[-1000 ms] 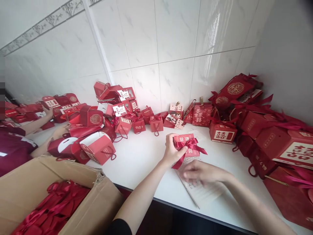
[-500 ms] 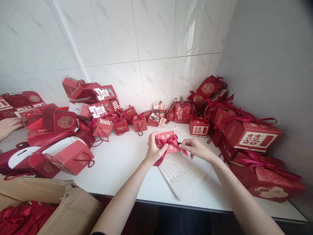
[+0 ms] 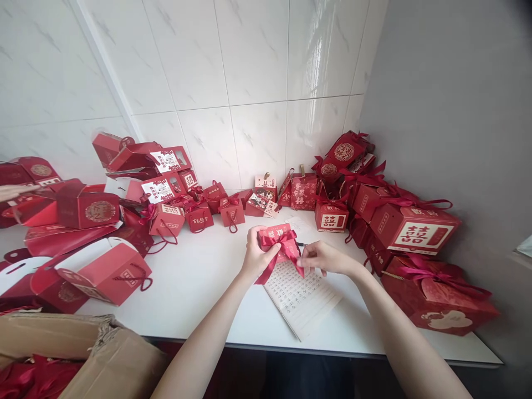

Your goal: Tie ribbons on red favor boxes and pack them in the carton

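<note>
My left hand (image 3: 256, 256) is closed around the left side of a small red gift box (image 3: 276, 228), its thumb pressing near the knot. A shiny red ribbon (image 3: 284, 239) is tied in a bow across the box's printed top. My right hand (image 3: 326, 258) pinches a ribbon tail at the bow's lower right. Beneath the box lies a notebook (image 3: 300, 302) with rows of handwritten characters. Part of a dark pen (image 3: 302, 244) shows between the box and my right hand.
Red gift boxes with ribbons (image 3: 419, 230) are piled at right, and more boxes (image 3: 100, 210) at left. Small boxes (image 3: 231, 211) line the tiled wall. A cardboard carton (image 3: 120, 354) of red ribbon stands front left. Another person's hand (image 3: 19, 191) reaches in at far left.
My right hand has drawn the ribbon tail slightly downward. My left hand keeps hold of the box. The view has shifted a little to the right, and the other person's hand has moved.
</note>
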`<state>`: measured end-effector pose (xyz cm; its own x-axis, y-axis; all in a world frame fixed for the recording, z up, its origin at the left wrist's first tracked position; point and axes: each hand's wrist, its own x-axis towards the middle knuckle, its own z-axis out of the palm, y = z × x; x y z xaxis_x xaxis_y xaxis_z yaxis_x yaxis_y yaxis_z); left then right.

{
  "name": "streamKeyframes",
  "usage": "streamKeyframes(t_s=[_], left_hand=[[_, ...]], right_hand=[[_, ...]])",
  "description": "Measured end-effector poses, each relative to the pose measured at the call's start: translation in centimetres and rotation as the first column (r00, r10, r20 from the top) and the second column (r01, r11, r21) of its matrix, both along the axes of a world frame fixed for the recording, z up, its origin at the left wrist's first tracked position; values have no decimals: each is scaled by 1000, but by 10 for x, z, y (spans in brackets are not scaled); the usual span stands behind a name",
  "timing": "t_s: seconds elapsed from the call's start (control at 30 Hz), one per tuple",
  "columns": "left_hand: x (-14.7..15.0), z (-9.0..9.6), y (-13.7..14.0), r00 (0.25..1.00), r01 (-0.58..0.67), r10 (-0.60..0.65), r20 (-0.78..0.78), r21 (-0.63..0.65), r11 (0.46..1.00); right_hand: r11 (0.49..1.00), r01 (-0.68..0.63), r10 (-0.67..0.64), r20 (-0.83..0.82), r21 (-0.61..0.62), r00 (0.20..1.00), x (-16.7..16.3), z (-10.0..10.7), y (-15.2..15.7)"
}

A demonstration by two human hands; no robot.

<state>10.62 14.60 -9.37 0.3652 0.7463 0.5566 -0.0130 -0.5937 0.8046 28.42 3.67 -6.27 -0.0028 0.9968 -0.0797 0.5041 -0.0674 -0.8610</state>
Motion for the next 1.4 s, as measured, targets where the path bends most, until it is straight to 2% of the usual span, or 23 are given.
streamKeyframes(t_s=[0.07,0.17,0.33,0.47,0.63,0.67,0.73,0.8,0.87,0.93,1.0,1.07,1.1,1.17,1.23,1.27,1.3,1.33,1.4], left_hand=[[0,1,-1,998,56,-56,-2,-24,998],[2,-1,-3,996,82,-82,37,11,997],[7,-6,-4,996,-44,37,86,76,996],[6,-5,-3,995,-85,82,62,49,995],[6,-5,0,993,-28,35,114,-68,997],[6,-5,0,992,-15,25,121,-80,997],[6,-6,0,992,-1,11,123,-78,997],[6,-6,0,994,9,-3,108,-53,999],[5,-6,0,996,18,-16,87,-22,1000],[4,-4,0,995,13,-17,101,44,999],[1,-1,-3,988,-25,-3,156,175,984],[-3,3,-10,984,-66,-4,179,381,922],[-5,6,-15,987,-72,-11,161,497,865],[-10,9,-28,997,-49,-8,77,708,705],[-14,12,-43,999,-35,26,24,835,550],[-17,15,-49,998,-52,42,35,862,503],[-20,18,-55,996,-89,50,74,864,495],[-23,23,-58,991,-130,46,124,843,523],[-32,40,-60,986,-139,22,164,751,645]], right_hand=[[979,146,-140,-56,142,989,0,1,2],[894,328,-281,-189,304,941,-5,-4,9],[887,337,-264,-250,317,932,-16,-17,20],[906,316,-240,-272,282,932,-15,-19,20],[932,306,-247,-277,193,928,-7,-15,15],[927,314,-258,-257,207,931,-5,-13,13],[902,285,-241,-170,323,955,-3,-11,9],[872,140,-151,-13,469,988,-2,-10,5],[842,-55,-38,161,537,986,-4,-13,4],[802,-146,-21,272,580,962,-8,-17,6],[756,-133,-90,303,641,949,-11,-20,8],[714,-81,-172,287,695,942,-13,-20,9],[688,-65,-206,281,723,937,-14,-18,9],[605,-61,-266,274,794,924,-15,-13,6],[498,-85,-299,262,863,918,-16,-7,2],[449,-95,-305,252,888,918,-17,-4,0],[411,-103,-304,243,906,921,-17,-2,-2],[379,-109,-299,233,919,925,-17,0,-4],[334,-114,-281,214,936,935,-18,2,-7]])
